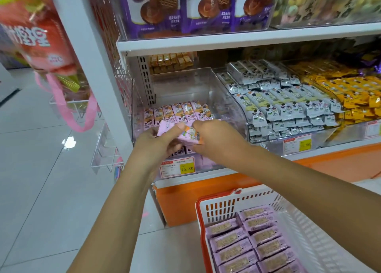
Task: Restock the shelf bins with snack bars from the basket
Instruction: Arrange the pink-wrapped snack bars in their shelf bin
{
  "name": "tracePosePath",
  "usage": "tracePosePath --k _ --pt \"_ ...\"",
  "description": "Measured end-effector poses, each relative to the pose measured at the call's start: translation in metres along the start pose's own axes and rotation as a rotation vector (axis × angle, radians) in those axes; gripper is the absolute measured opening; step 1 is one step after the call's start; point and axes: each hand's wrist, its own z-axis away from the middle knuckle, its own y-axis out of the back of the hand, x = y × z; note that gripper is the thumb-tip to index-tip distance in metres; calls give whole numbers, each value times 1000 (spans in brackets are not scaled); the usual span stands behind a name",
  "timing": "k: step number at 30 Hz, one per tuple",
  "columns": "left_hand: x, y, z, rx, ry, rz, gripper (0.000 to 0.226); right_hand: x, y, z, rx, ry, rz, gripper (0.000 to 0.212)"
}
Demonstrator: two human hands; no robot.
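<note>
- Far left, a red bag (39, 35) hangs by a pink strap (61, 99). It is blurred, its top runs out of view, and I can't read its print.
- The left hand (152, 140) is curled round one end of a small bunch of pink snack bars (185, 135), with the thumb laid across the top.
- The bunch sits at the front lip of the clear bin (185, 81) on the lower shelf. The hands cover so much of it that I can't count the bars.
- Inside that bin, a row of matching pink bars (177, 112) stands behind the hands. The front of the bin floor is hidden by them.
- Below, the price label (177, 167) reads 15.80. Its smaller print is too fine to read, and the left wrist crosses its left edge.
- The right hand (214, 138) is clamped on the other end of the bunch, its fingertips tucked out of sight underneath.
- Lower right, a white basket (226, 204) with a red rim sits before the orange shelf base, cut off by the bottom edge. More bars (253, 239) lie in rows inside, and the right forearm crosses above its far corner.
- In the next bin along are grey-white bars (288, 99), then yellow bars (350, 91), which the right edge cuts off.
</note>
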Motion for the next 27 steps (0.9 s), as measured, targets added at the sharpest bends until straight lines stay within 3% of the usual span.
tracePosePath --k 2,3,6,8,13,16,24,27 --pt "-4 -1 -2 57 -81 -209 73 9 0 -3 -6 -26 -44 32" --pt "-5 0 -2 101 -177 -375 76 13 2 -6 -9 -56 -94 36" --pt "-13 6 -2 170 -443 -947 51 27 10 -31 31 -208 -174 40" --pt "-20 11 -5 121 -474 -1142 34 35 13 -56 72 -294 -109 25" --pt "-23 17 -6 39 -500 -1185 24 41 19 -114 56 -467 -44 18" --pt "-25 20 -6 15 -520 -1178 25 50 6 -136 135 -519 -18 36" --pt "-25 21 -8 -7 -527 -1173 25 60 -35 -145 -10 -508 95 51" --pt "-25 21 -7 -13 -536 -1182 26 62 -53 -138 -23 -398 223 48"
